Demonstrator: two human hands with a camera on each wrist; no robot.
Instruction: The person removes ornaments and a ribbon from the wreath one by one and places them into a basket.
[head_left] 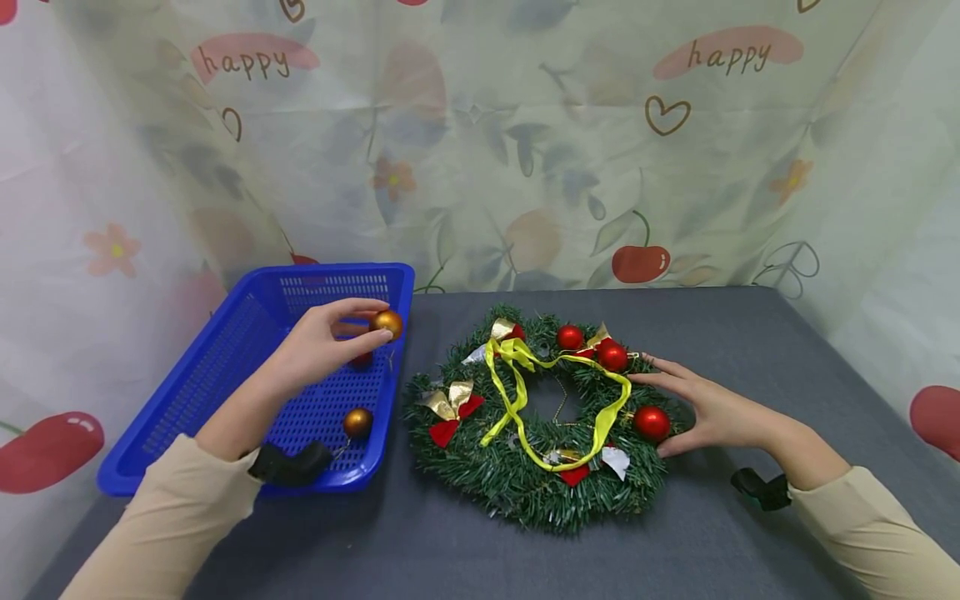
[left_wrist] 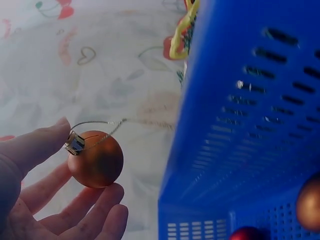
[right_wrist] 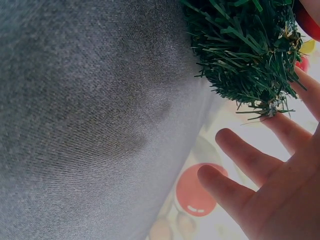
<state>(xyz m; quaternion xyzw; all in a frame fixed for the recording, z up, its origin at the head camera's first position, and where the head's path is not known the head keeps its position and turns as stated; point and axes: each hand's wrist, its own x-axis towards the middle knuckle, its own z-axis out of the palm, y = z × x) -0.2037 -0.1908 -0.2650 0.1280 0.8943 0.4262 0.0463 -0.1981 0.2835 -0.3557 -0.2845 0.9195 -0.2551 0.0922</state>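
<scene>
My left hand pinches a gold bauble between thumb and fingers above the right side of the blue basket. In the left wrist view, the thumb lies at the bauble's metal cap and a thin string loop trails from it. My right hand is at the right edge of the green wreath, fingers spread, beside a red bauble. Seen from the right wrist, one fingertip meets the wreath's needles. Red baubles, red-and-gold bows and a yellow ribbon decorate the wreath.
Inside the basket are another gold bauble and a dark red bauble. The basket stands left of the wreath on a grey-covered table. A printed curtain hangs behind and at both sides.
</scene>
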